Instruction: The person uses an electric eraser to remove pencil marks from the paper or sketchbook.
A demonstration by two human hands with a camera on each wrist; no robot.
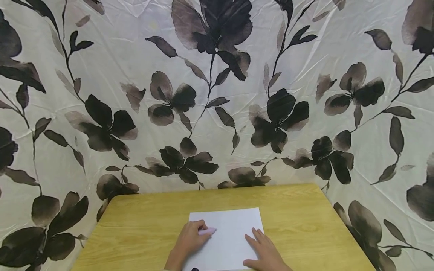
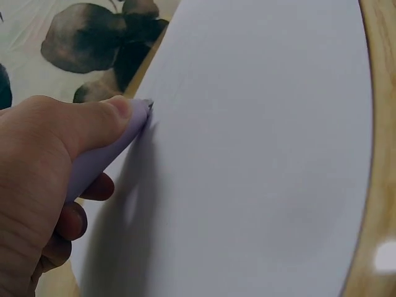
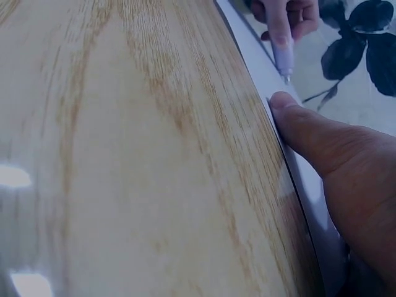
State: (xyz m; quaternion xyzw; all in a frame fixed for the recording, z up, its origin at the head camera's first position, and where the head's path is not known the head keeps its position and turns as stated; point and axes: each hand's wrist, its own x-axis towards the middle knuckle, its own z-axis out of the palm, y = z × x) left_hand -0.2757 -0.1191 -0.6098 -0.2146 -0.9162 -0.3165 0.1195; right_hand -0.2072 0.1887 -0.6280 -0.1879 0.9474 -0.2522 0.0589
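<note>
A thick lavender pen-like tool (image 1: pixel 207 231) with a small metallic tip lies in my left hand (image 1: pixel 190 238). In the left wrist view my thumb presses along the top of the tool (image 2: pixel 102 158), with the fingers curled beneath. Its tip points over a white sheet of paper (image 1: pixel 223 248) and casts a shadow there; the paper bears no visible marks. My right hand (image 1: pixel 263 250) rests with spread fingers on the paper's right side. In the right wrist view, its thumb (image 3: pixel 309 127) lies at the sheet's edge.
The yellow wood-grain table (image 1: pixel 305 226) extends around the sheet on both sides. Behind and beside it hangs a white cloth (image 1: pixel 237 113) with dark floral print. A small dark object (image 1: pixel 194 269) shows at the bottom edge of the head view.
</note>
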